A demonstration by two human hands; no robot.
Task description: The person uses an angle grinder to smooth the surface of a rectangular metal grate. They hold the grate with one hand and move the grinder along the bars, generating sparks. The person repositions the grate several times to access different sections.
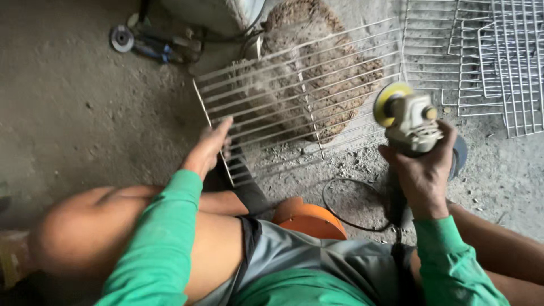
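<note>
Down on the dusty grey concrete floor (pixel 73 107) we go, and the left hand (pixel 211 144) is pressed flat, fingers stretched, on the near-left corner of a white rectangular wire rack (pixel 300 85) made of thin parallel rods with a cross-bar down the middle; the rack lies tilted over a brown, crumbly, mat-like mound (pixel 334 85) just ahead of the knees, its coating looking dull and scuffed. The right hand (pixel 422 173) is wrapped tight around the body of a grey angle grinder (pixel 411 122) with a yellow-rimmed disc, held up off the floor just beside the rack's near-right edge, apart from the rods. A black power cable (pixel 345 198) loops on the floor below it. Between the legs sits an orange rounded stool (pixel 309 218), mostly covered by grey shorts. More white wire racks (pixel 498 62) are piled at upper right, running out of the picture. Up at the top left a second grinder-like tool with a grey disc (pixel 147 42) lies on the floor, blurred and hard to read, and a pale rounded object above it is cut off by the edge. The left palm hides the rack's corner, and green sleeves cover both forearms
</note>
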